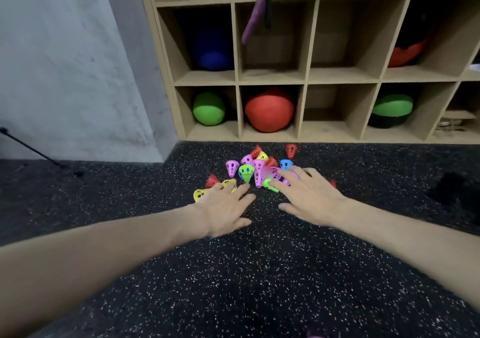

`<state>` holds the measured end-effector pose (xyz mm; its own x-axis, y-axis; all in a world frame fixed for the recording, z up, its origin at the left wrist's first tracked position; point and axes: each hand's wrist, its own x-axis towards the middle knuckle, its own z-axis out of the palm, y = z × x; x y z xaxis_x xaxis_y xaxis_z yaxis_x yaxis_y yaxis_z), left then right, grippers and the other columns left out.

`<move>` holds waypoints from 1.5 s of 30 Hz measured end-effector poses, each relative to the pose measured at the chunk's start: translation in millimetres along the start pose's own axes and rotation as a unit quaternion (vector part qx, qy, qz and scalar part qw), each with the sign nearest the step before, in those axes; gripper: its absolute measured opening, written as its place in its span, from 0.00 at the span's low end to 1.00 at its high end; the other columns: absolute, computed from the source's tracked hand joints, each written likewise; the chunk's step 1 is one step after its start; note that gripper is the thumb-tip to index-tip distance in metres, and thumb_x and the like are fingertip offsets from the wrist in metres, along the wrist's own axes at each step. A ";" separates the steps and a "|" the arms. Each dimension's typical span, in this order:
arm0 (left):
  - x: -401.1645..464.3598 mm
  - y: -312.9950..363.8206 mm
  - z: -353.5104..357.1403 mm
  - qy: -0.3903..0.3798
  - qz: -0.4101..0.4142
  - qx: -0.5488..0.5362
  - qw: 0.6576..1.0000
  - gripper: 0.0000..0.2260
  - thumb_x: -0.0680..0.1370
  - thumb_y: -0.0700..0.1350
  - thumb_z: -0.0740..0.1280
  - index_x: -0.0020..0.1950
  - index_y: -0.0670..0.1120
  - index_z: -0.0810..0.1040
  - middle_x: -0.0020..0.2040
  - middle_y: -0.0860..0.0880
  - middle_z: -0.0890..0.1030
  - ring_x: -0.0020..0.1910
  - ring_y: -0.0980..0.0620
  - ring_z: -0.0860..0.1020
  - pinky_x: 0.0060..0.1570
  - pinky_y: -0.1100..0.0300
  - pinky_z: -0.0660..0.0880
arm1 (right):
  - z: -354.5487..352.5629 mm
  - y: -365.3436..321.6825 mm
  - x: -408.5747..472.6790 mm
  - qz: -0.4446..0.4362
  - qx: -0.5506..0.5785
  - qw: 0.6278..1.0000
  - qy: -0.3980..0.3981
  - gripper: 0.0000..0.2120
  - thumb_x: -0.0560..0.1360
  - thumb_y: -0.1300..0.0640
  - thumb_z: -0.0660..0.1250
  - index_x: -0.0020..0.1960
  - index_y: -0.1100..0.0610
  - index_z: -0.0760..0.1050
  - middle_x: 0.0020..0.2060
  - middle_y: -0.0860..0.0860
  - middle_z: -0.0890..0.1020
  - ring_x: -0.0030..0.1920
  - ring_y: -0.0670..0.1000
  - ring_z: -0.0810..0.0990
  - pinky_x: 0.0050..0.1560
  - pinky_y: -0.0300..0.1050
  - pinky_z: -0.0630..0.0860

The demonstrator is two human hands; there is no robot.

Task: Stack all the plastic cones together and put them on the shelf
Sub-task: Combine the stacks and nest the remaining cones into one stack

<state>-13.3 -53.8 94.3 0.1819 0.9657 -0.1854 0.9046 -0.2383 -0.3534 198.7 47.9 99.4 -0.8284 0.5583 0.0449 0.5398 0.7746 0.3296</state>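
Several small perforated plastic cones lie scattered on the dark speckled floor in front of the wooden cubby shelf point(306, 78). Among them are a pink cone point(232, 167), a green cone point(246, 172), a blue cone point(285, 164), a red cone point(291, 150) and a yellow cone point(199, 194). My left hand point(226, 205) reaches flat over the left edge of the pile, fingers straight, above two yellow cones. My right hand point(309, 194) stretches out with spread fingers over a pink cone point(275, 174) and a lying green cone point(270, 185). Neither hand holds anything.
The shelf's cubbies hold soft balls: a green ball point(209, 109), a red ball point(270, 110), a blue ball point(213, 57), another green ball point(392, 110). Two middle cubbies are bare. A grey wall point(78, 65) stands at left, with a black stand leg point(31, 146) on the floor.
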 end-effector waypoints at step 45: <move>103.8 -66.6 317.2 0.007 -0.247 -0.271 0.930 0.37 0.80 0.56 0.69 0.83 0.52 0.53 0.75 0.47 0.64 0.66 0.47 0.68 0.67 0.52 0.72 | 232.6 -4.4 90.3 0.102 0.203 0.957 -0.178 0.22 0.84 0.42 0.55 0.75 0.48 0.64 0.79 0.50 0.57 0.79 0.52 0.57 0.76 0.52 0.63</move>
<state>-176.9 29.5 -192.3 -0.3060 0.9457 -0.1093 0.9400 0.3183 0.1228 156.2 164.0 -117.3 -0.6350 0.7203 -0.2791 0.7587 0.6496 -0.0497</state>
